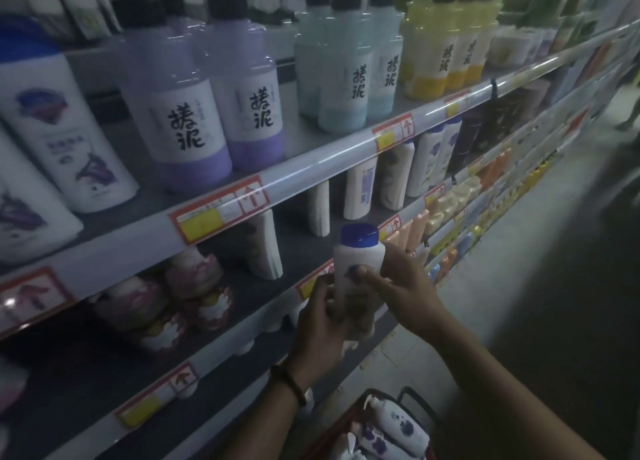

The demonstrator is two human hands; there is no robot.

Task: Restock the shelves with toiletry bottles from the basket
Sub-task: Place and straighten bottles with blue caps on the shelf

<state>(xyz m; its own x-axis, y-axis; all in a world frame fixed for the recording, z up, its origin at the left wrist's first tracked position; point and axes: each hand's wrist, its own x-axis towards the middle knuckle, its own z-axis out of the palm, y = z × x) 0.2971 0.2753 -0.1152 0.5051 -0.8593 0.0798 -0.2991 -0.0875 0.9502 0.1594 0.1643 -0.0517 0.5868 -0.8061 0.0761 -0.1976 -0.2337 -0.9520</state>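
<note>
Both hands grasp white bottle (356,269) upright before shelf (242,307): left hand (323,324) round base, right hand (398,286) pinching middle; basket (349,421) below bottle.

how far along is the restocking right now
Looks done: white bottles stand on the middle shelf. In hand: left hand and right hand hold a blue-capped bottle before that shelf. Left: several flower-print bottles lie in the basket.
</note>
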